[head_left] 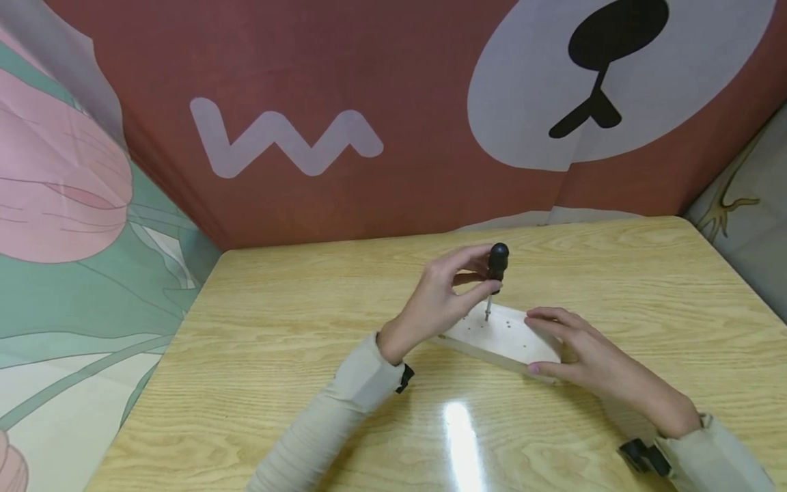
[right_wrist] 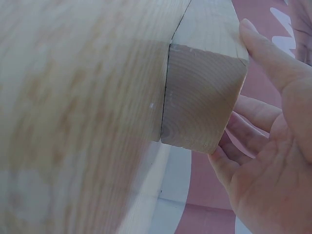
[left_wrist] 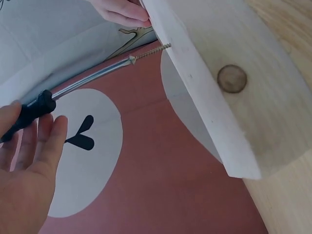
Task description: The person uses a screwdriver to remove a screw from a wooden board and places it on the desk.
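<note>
My left hand (head_left: 438, 295) holds a screwdriver (head_left: 499, 258) by its black handle, thumb on one side and fingers on the other. The shaft points down at a pale wooden block (head_left: 518, 336) lying on the table. In the left wrist view, the screwdriver's tip meets the head of a screw (left_wrist: 152, 51), whose point is in the block's face. Much of the threaded length stands out of the wood. My right hand (head_left: 587, 355) grips the block's right end between thumb and fingers. The right wrist view shows the block's square end grain (right_wrist: 202, 95).
Small dark holes or marks dot the block's upper face. A round knot (left_wrist: 232, 79) shows on its side. The wood-grain table (head_left: 295, 321) runs back to a red printed cloth (head_left: 418, 184). Black straps sit at both wrists.
</note>
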A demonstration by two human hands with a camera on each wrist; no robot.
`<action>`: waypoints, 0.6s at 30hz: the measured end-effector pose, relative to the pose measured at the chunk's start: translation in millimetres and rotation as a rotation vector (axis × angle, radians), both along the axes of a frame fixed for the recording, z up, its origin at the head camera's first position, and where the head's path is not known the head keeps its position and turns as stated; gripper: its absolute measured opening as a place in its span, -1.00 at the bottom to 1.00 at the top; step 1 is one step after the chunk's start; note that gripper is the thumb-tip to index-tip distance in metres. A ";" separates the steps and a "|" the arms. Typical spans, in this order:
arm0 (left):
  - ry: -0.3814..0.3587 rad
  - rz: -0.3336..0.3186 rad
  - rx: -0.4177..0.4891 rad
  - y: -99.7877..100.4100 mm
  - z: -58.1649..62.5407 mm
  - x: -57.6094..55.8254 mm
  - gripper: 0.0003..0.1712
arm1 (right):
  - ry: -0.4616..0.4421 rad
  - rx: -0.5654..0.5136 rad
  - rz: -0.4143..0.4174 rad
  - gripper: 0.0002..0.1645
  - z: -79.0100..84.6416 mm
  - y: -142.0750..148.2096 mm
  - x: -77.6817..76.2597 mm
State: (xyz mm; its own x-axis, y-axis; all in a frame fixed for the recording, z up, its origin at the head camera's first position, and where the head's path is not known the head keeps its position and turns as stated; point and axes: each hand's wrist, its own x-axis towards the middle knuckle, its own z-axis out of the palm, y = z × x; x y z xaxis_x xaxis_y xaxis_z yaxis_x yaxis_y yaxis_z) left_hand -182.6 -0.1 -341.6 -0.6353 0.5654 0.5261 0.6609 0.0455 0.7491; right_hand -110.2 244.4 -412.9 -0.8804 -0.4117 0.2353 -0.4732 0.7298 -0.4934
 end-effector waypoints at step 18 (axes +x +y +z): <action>0.066 0.053 0.052 1.0 -3.4 -2.7 -0.55 | -0.042 -0.006 0.001 -0.16 1.4 1.0 -0.3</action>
State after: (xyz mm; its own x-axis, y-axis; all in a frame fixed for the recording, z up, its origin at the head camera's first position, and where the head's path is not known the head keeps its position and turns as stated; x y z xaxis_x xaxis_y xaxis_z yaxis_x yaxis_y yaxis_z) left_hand -185.3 0.8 -345.0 -0.6262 0.5029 0.5958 0.7068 0.0435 0.7061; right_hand -110.5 245.4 -411.5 -0.8891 -0.4115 0.2007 -0.4528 0.7262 -0.5173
